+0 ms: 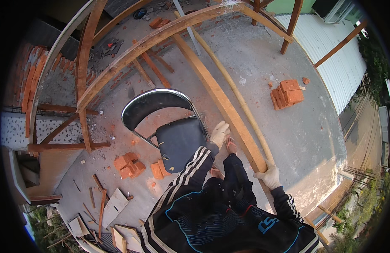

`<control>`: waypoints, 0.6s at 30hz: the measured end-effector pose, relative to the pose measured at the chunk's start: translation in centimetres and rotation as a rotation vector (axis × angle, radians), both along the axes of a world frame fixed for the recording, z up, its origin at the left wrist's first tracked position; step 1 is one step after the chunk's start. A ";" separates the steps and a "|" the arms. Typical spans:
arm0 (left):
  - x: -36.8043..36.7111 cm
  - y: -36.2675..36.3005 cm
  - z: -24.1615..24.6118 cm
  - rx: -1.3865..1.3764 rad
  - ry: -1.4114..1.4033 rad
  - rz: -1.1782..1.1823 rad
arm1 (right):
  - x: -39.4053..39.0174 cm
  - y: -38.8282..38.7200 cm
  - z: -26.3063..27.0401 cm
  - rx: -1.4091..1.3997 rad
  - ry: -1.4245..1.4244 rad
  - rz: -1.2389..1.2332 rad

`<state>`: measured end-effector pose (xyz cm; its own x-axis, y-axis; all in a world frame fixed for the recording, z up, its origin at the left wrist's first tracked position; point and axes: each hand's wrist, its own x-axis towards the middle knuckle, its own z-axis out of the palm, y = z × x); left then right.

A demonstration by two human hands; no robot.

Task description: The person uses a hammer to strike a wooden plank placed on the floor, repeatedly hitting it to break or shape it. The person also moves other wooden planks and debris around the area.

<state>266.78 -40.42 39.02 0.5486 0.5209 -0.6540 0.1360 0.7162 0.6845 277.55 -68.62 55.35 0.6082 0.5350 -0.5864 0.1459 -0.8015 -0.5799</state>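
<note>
A long squared timber beam (225, 106) runs from the upper middle of the view down past my right side. My right hand (269, 176), in a pale work glove, grips it near its lower end, thumb laid across the top face. My left hand (220, 132), gloved too, is just left of the beam with nothing in it; whether its fingertips touch the wood is unclear. Along the beam's right side lies a bamboo pole (242, 98). A black padded chair (182, 142) with a chrome frame stands left of my left hand.
Brick stacks sit on the concrete floor, one to the right (286, 95) and one to the left (129, 165). A curved-looking timber rail (157, 36) crosses ahead, with wooden posts (84, 63) at left. Scrap boards (115, 207) lie lower left. Beyond the slab edge is a corrugated roof (331, 50).
</note>
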 end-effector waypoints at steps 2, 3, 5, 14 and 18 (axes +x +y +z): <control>-2.1 -0.7 -2.7 -0.083 0.018 -0.028 | 3.8 4.4 -1.7 0.054 -0.058 0.040; -3.8 -1.3 -4.7 0.009 0.048 -0.050 | 5.4 6.4 -2.7 0.070 -0.083 0.064; -9.3 -4.4 -8.1 0.133 0.333 -0.126 | 8.7 10.9 -4.9 0.106 -0.082 0.061; -32.5 -20.5 -2.7 -0.358 1.074 -0.506 | 16.7 30.3 -16.0 0.151 -0.066 0.108; -30.9 -14.5 -4.5 -0.363 1.083 -0.284 | 18.3 36.4 -21.2 0.079 -0.139 0.141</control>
<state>235.85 -54.90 34.54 -0.3184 0.1564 -0.9350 0.7074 0.6957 -0.1246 295.82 -32.19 34.18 0.5966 0.6612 -0.4548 0.3361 -0.7205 -0.6066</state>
